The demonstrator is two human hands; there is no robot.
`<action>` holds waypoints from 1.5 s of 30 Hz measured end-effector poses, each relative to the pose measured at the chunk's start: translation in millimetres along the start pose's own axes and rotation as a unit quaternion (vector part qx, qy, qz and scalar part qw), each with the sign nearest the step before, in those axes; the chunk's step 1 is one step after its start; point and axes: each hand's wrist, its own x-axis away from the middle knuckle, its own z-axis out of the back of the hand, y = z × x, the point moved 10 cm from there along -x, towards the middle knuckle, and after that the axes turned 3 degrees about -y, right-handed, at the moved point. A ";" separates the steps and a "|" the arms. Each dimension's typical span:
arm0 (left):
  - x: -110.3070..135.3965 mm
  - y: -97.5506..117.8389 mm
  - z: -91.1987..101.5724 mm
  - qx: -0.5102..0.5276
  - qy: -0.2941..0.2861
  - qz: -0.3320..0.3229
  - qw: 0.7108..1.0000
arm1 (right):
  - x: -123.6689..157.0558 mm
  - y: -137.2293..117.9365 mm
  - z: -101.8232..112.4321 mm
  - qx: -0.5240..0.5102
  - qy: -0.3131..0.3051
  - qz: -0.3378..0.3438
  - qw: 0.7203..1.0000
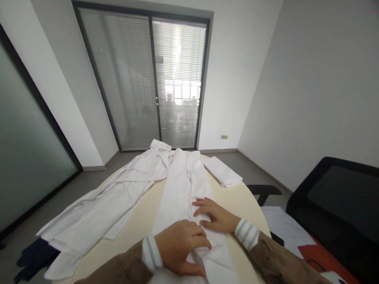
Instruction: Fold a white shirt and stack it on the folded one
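Observation:
A long white garment (180, 185) lies folded into a narrow strip down the middle of the round beige table (148, 213). My left hand (180, 246) pinches a fold of its near end, fingers curled on the cloth. My right hand (214, 217) rests flat on the strip just beyond, fingers spread and pressing it down. Both wrists show striped white cuffs and brown sleeves.
A second white garment (97, 209) sprawls over the table's left side and hangs off the edge. A small folded white piece (222, 171) lies at the far right. A black chair (337, 209) stands at right, papers (284, 227) beside it. Dark cloth (32, 256) lies on the floor at left.

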 end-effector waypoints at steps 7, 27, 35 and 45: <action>17.3 -39.1 -22.9 0.015 -0.045 0.091 0.995 | 10.5 -31.1 7.7 -0.066 0.058 0.077 0.993; 27.4 -5.9 -36.3 0.037 -0.024 0.037 0.998 | 59.8 -78.5 33.7 0.041 0.289 0.068 0.954; 38.2 -17.2 3.6 0.007 0.057 0.072 0.996 | 64.6 -24.1 42.8 -0.126 0.290 -0.132 0.940; 43.8 -40.5 -2.0 0.022 -0.010 0.179 0.984 | 42.0 15.5 18.4 -0.422 0.182 -0.187 0.868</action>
